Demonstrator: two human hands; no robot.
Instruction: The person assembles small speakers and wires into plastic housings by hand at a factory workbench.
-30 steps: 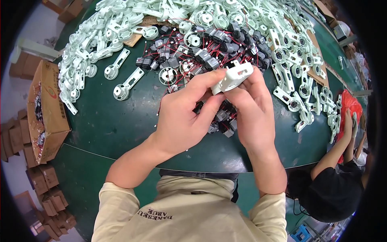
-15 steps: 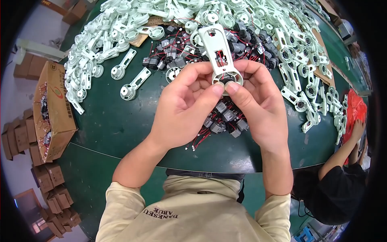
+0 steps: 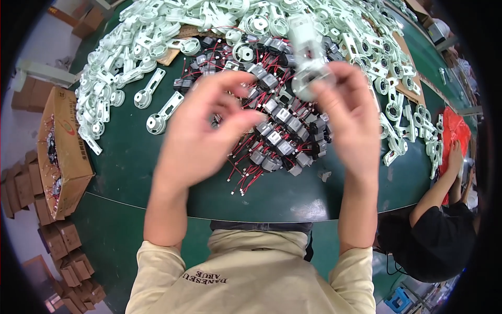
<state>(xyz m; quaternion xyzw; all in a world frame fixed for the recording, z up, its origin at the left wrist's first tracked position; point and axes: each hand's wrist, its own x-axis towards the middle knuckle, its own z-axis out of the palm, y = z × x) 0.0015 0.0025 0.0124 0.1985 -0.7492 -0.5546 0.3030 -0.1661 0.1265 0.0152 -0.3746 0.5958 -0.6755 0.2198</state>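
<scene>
My right hand (image 3: 342, 104) grips the ring end of a pale green plastic housing (image 3: 307, 49) between thumb and fingers; the part is smeared by motion, its slotted handle pointing away from me. Apart from it, my left hand (image 3: 201, 125) is held over the table with thumb and fingers spread and nothing between them. Below and between my hands lies a heap of small grey motors (image 3: 282, 118) with black ends and red wires.
A large pile of pale green housings (image 3: 157, 31) covers the far table (image 3: 251, 204). More housings with dark rings (image 3: 392, 89) lie right. At left stands a cardboard box (image 3: 78, 152) holding wired parts. Another person's hand (image 3: 454, 157) touches a red bag (image 3: 454, 128) at right.
My left hand has let go of the housing and moved left. My right hand has carried the housing slightly right, uncovering more of the motor heap.
</scene>
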